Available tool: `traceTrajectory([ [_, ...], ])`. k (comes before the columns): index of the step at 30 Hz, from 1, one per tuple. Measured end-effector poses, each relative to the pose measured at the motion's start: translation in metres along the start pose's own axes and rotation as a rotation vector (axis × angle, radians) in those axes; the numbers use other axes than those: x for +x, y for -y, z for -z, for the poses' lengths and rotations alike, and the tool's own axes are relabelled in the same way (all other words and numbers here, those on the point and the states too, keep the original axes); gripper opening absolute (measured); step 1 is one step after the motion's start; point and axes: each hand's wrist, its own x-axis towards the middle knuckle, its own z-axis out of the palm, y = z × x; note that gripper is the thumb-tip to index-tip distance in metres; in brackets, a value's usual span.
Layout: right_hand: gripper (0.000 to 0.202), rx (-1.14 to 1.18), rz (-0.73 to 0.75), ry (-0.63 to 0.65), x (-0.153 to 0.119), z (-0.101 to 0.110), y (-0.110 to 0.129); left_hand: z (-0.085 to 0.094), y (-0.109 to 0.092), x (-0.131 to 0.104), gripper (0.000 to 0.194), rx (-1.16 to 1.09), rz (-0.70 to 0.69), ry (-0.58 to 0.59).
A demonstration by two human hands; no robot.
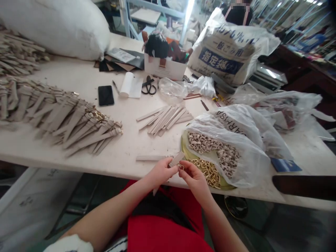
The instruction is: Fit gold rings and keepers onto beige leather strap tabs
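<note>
Near the table's front edge, my left hand (163, 171) is closed on a beige strap (177, 158), whose upper end sticks out above the fingers. My right hand (193, 176) pinches a small metal buckle (181, 167) against that strap. Behind my left hand another beige strap (150, 158) lies flat. Just right of my right hand, a green tray (184, 141) holds beige loops (228, 157) and gold buckles (208, 172), partly under a clear plastic bag. A small pile of loose straps (168, 119) lies farther back.
Many straps with buckles (65, 115) cover the table's left side. Behind are a phone (106, 95), black scissors (149, 86), a paper roll (127, 85), a white box (165, 68) and large sacks (225, 49). A person (238, 14) is in the background.
</note>
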Motion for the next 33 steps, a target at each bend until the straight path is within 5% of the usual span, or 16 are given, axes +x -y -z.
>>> traceTrajectory([
  [14,0.029,0.77,-0.367,-0.174,0.021,-0.004,0.014,0.016,-0.004,-0.007,0.028,0.344,-0.126,0.083],
  [20,0.022,0.606,-0.303,-0.133,-0.001,-0.01,0.005,0.006,-0.007,-0.011,0.027,0.414,-0.195,0.131],
  [25,0.014,0.353,-0.042,-0.172,-0.013,-0.017,-0.003,-0.006,-0.009,-0.017,0.016,0.18,-0.09,0.099],
  [28,0.015,0.368,-0.027,-0.183,-0.019,-0.019,-0.007,-0.009,-0.006,-0.023,0.016,0.054,0.018,0.154],
  [33,0.018,0.27,-0.01,-0.133,-0.031,-0.019,-0.009,-0.014,0.002,-0.026,0.018,-0.005,-0.069,0.061],
])
